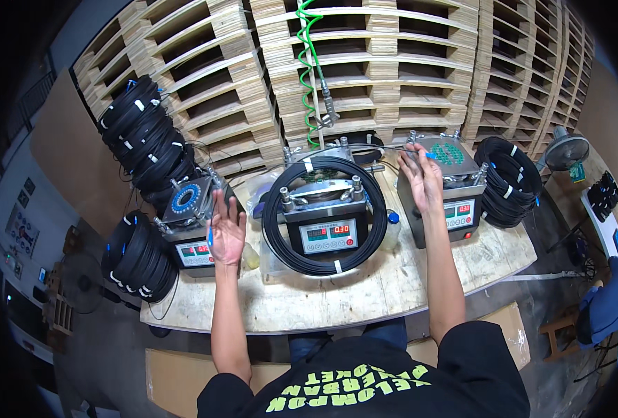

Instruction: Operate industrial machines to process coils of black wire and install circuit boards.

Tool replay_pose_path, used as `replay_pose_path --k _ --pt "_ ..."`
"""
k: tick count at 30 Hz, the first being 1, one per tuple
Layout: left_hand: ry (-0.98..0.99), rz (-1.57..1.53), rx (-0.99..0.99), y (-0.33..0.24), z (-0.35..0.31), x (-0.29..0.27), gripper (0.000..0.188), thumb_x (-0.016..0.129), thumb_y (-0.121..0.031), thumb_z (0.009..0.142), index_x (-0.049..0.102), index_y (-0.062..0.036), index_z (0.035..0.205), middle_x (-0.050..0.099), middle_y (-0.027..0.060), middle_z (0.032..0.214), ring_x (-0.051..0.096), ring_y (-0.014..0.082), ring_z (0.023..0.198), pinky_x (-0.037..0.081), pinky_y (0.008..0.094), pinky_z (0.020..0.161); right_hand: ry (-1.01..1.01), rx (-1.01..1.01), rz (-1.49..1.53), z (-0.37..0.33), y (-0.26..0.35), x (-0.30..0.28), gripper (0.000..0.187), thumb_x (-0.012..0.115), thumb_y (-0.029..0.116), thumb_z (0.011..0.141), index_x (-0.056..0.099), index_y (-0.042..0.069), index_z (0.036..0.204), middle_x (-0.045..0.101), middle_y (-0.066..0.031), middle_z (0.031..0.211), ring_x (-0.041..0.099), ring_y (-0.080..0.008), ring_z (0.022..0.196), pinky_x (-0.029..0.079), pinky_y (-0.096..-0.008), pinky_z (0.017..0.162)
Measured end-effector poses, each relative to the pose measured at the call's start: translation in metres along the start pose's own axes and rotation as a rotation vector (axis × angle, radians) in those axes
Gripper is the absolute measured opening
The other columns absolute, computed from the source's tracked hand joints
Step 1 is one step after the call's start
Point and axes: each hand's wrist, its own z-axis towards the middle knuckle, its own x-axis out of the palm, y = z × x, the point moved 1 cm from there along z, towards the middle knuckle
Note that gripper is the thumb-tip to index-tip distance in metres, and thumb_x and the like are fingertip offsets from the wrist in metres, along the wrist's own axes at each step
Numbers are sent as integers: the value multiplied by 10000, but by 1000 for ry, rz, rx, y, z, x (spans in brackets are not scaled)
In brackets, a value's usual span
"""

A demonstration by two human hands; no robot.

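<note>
Left stack of black cable coils (142,132) stands at ten o'clock against the pallets (392,63), with a second bundle of coils (138,258) overhanging the tabletop (364,292) edge at nine o'clock. Left machine (194,212), with a blue ring fixture on top, sits just beside them. Left hand (227,233) hovers in front of this machine, grip released, fingers spread, holding nothing that can be made out; a small blue item shows at its edge, contact uncertain. Centre machine (328,223) carries a black cable coil (323,209) draped around its body and display. A green coiled air hose (314,70) hangs at twelve o'clock above it. Right hand (424,174) rests on the right machine (451,188) at one o'clock, fingertips pinched on a thin cable end with a blue tip (431,156) at the green fixture plate. A further pile of coils (507,181) lies at two o'clock. Judged risks: the pinched end could slip or seat crookedly under the one-handed hold; the overhanging left bundle could slide off if nudged; the loose centre coil could snag on the clamps.
</note>
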Motion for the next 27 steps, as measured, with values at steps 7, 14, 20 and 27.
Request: replay_pose_path --k 7,14,20,27 --pt "-230 177 67 -17 92 -24 235 514 -305 1017 658 -157 1129 711 29 1065 646 211 1068 474 440 1028 -184 -109 -116 72 -13 20 260 654 191 954 501 72 1126 591 -55 774 614 -168 676 586 -336 663" --pt "-489 303 52 -36 172 -52 186 534 -174 1009 589 -36 1122 649 77 870 647 200 831 563 372 882 68 22 -893 132 -20 45 194 644 160 948 647 17 1079 573 4 666 505 -57 567 393 -226 467" --pt "-450 866 -226 -26 217 -43 364 386 -58 979 434 -59 1341 460 13 707 471 116 598 488 282 603 536 -9 -1372 163 -47 77 227 656 112 898 703 -10 1083 712 -91 777 642 -120 702 510 -287 628" --pt "-150 1889 -544 12 242 -56 344 515 -211 952 655 11 1176 560 34 664 482 88 579 398 290 527 923 61 -1805 159 -94 110 219 714 165 809 714 54 998 708 -187 946 676 -355 928 537 -427 803"
